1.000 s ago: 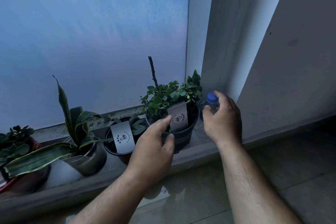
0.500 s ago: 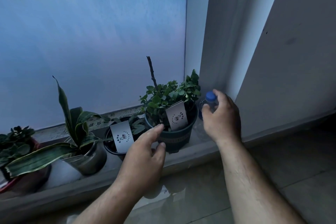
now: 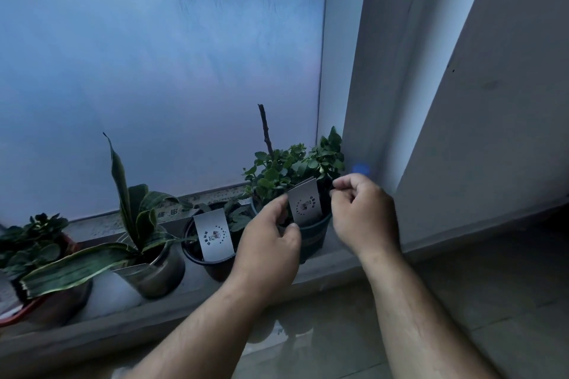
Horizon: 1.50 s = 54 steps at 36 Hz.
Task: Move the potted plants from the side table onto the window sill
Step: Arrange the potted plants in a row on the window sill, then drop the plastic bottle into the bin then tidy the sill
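Green leafy potted plant [image 3: 292,169] stood on the window sill [image 3: 197,283], left hand [image 3: 268,246] and right hand [image 3: 361,215] loosely curled beside it, gripping nothing.

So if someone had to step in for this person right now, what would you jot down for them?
Left hand: fingers curled by the rim of the dark green pot with the leafy plant, at its card tag; grip unclear.
Right hand: loosely curled at the pot's right side, holding nothing visible.
Done: four pots stand on the window sill, including the snake plant and the black tagged pot.
Left: side table out of view; check it for more plants.
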{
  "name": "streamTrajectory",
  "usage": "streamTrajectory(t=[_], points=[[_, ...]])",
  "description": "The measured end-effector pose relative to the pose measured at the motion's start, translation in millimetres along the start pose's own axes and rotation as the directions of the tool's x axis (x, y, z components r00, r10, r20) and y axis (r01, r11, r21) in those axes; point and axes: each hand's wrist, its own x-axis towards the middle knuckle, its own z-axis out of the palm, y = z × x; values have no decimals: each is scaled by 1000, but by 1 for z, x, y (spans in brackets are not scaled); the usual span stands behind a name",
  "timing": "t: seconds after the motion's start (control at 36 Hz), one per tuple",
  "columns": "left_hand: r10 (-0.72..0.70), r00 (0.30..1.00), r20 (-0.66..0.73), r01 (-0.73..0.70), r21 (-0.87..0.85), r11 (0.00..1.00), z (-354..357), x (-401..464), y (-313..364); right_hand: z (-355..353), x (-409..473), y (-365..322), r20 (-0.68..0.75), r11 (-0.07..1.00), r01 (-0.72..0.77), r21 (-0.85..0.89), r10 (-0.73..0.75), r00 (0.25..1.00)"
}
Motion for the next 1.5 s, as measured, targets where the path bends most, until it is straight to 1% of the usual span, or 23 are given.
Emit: streamTrajectory(t=[0.17,0.28,0.44,0.58,0.78,0.92,1.03,1.33,1.44,1.5], points=[[-7,1000,6,8,-33,999,7,3,-3,3,0,4,180,998,-62,-19,64,982],[-18,1000,18,19,-47,999,7,2,-1,3,-3,3,236,996,-81,-33,86,968],[-12,999,32,14,-49,999,8,1,3,1,-5,0,221,997,-71,-38,78,972],[1,1000,28,0,-45,999,9,1,1,4,-5,1,251,994,-99,-41,106,962],[13,999,43,-11,-62,998,10,1,4,2,-8,-1,264,994,-89,-68,104,959],[41,998,42,-38,-66,997,9,-1,5,-2,-8,-3,251,995,-85,-44,93,963],[18,999,44,-16,-55,998,9,-1,3,0,-8,-5,269,997,-75,2,71,960],[-22,998,53,25,-47,999,8,0,-2,2,-6,-5,256,997,-71,14,65,964],[-18,999,41,19,-20,1000,8,0,-4,-1,-5,-2,253,997,-81,16,74,965],[-2,999,33,2,-2,1000,7,0,-4,-2,-3,-1,225,996,-84,9,79,971]])
